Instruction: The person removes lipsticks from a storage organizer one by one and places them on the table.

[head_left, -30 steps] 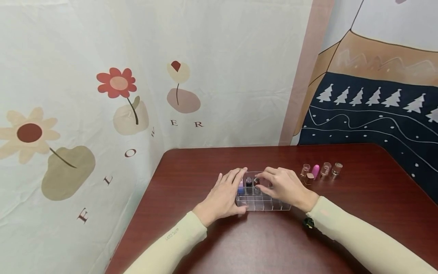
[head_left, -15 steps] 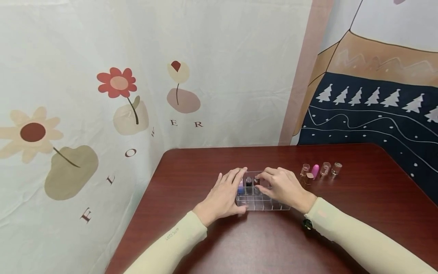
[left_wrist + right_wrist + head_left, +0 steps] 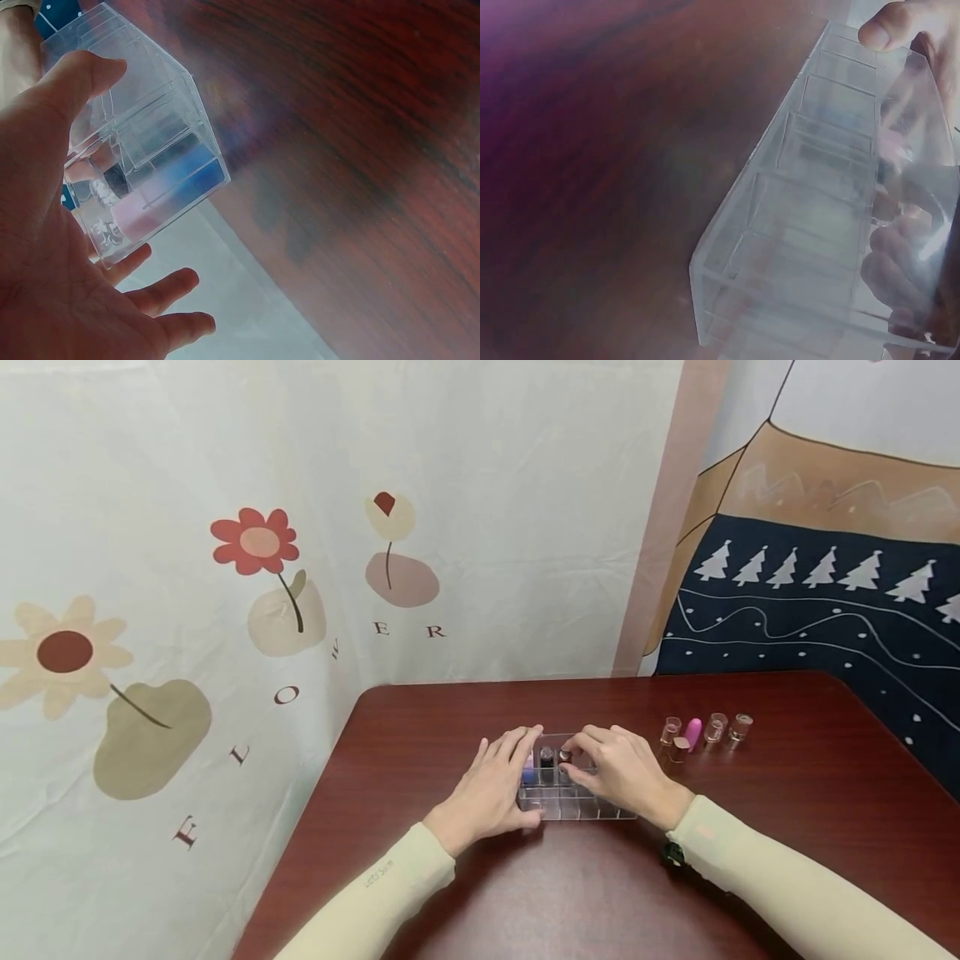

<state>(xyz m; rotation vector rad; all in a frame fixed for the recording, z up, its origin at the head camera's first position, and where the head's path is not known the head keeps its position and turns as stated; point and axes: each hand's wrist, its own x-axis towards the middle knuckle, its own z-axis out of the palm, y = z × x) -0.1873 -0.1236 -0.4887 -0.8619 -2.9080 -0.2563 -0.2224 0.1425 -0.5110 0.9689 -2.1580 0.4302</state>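
A clear stepped lipstick organizer [image 3: 577,807] with several compartments stands on the table. My left hand [image 3: 489,785] holds its left side, thumb at the front and fingers toward the back; in the left wrist view the outer fingers [image 3: 176,330] spread out past it. A pink-and-blue tube [image 3: 169,191] stands in the back-row end compartment. Beside it is a dark tube with a shiny top [image 3: 547,758]. My right hand [image 3: 618,770] pinches a small dark lipstick [image 3: 565,757] between thumb and index finger in the back row. Its lower part is hidden.
To the right on the dark red wooden table [image 3: 480,893] stand a pink tube [image 3: 693,733], a brown-capped tube [image 3: 680,747] and several clear-capped ones, such as the farthest right [image 3: 741,725]. A printed cloth [image 3: 510,527] hangs behind the table.
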